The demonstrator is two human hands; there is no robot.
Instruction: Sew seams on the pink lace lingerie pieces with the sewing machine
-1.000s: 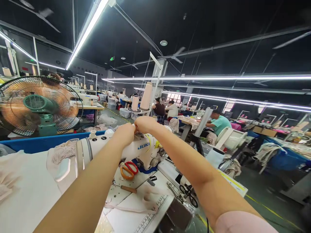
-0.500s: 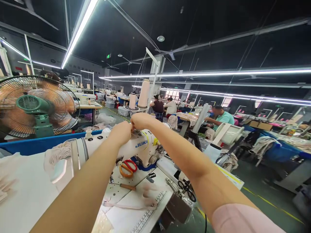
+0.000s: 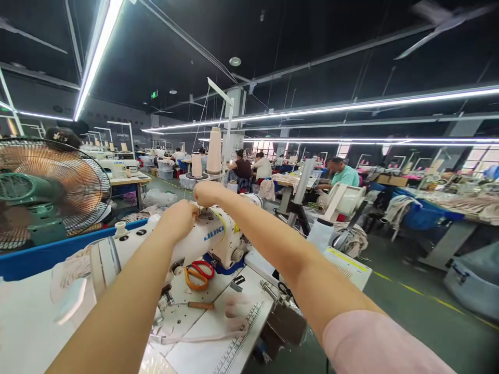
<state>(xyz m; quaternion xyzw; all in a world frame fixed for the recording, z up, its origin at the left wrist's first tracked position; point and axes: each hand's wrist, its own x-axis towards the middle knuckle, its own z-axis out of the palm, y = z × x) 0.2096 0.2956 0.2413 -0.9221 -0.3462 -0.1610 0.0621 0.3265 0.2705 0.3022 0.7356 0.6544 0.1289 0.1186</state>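
Observation:
Both hands are over the top of the white sewing machine point(image 3: 214, 234), behind its blue lettering. My left hand point(image 3: 180, 221) is closed, its fingertips pinched close above the machine head. My right hand point(image 3: 210, 194) bends down from the right, its fingers pinched together just above and beside the left fingertips. A fine thread, hard to see, comes down to the fingers near the thread stand, where two pale thread cones point(image 3: 214, 150) stand. Below the machine arm lie scissors with red and orange handles point(image 3: 198, 275). A pale fabric strip point(image 3: 206, 337) rests on the machine table.
A brown-handled tool point(image 3: 200, 305), a black blade point(image 3: 238, 279) and a printed ruler scale point(image 3: 244, 335) are on the tabletop. A large fan point(image 3: 78, 182) spins at left behind a blue edge point(image 3: 74, 240). A co-worker in a green shirt point(image 3: 345, 175) sits beyond, at right.
My view has turned right, so the scene has shifted left. Both hands stay at the machine top, still pinched; the fingertips now sit slightly farther apart, the right ones higher.

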